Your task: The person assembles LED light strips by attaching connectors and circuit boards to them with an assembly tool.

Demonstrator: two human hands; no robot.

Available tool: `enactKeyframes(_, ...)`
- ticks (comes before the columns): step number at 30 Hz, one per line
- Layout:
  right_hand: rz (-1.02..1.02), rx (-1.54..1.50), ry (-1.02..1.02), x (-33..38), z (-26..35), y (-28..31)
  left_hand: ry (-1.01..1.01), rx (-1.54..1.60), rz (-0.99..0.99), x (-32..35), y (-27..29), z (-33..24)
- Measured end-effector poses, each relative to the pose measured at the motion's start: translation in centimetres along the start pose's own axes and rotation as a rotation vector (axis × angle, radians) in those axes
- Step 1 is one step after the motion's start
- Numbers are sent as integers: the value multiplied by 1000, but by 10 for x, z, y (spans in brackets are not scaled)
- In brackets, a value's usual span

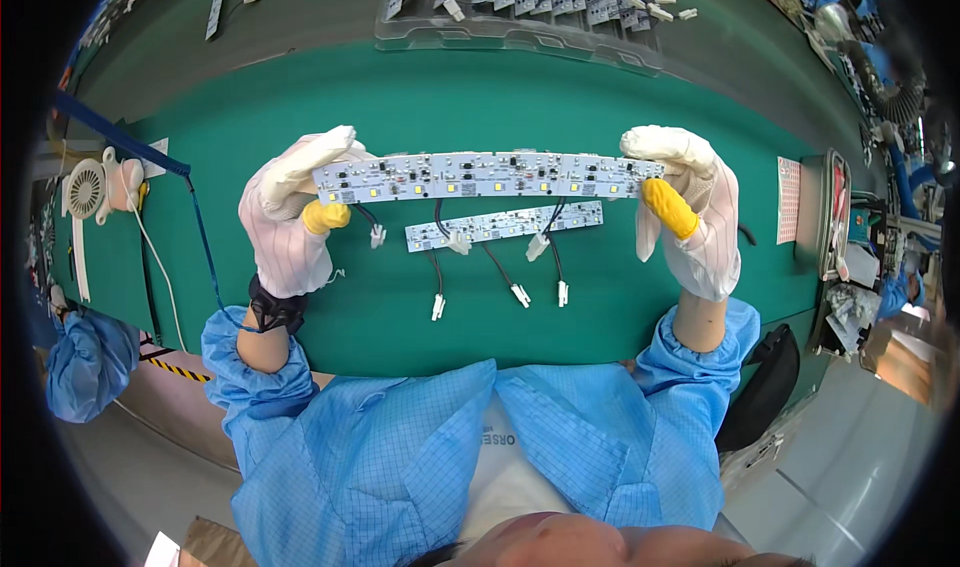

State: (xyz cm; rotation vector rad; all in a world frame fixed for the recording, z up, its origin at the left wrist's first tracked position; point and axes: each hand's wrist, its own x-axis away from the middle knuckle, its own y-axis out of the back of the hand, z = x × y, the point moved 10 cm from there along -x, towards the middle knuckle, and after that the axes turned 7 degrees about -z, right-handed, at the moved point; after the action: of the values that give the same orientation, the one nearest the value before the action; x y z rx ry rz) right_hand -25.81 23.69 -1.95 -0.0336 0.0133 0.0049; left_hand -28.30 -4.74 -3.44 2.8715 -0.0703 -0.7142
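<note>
Mid frame | left hand (290, 217) and right hand (690, 207) pinch long light strip (487, 176) by its ends, level | short strip (503, 226) lies below on green mat (600, 107)

Two gloved hands hold a long white LED circuit strip (488, 176) level across the middle of the frame — the left hand (292, 217) pinches its left end, the right hand (690, 212) its right end. Below it, a shorter strip (505, 226) with dangling black wires lies on the green mat (480, 97). A clear tray of strips (520, 12) sits at upper centre.
</note>
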Motion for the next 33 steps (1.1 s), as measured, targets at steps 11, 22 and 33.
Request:
enactKeyframes(11, -102, 109, 72, -10, -8, -6, -237, -135, -5, 5, -8, -22)
enactKeyframes(22, 46, 309, -37, -17, -37, -14, -505, -305, 44, 13, -20, -46)
enactKeyframes(33, -90, 148, 129, -2, 5, 1, -36, 85, 0, 2, -1, -2)
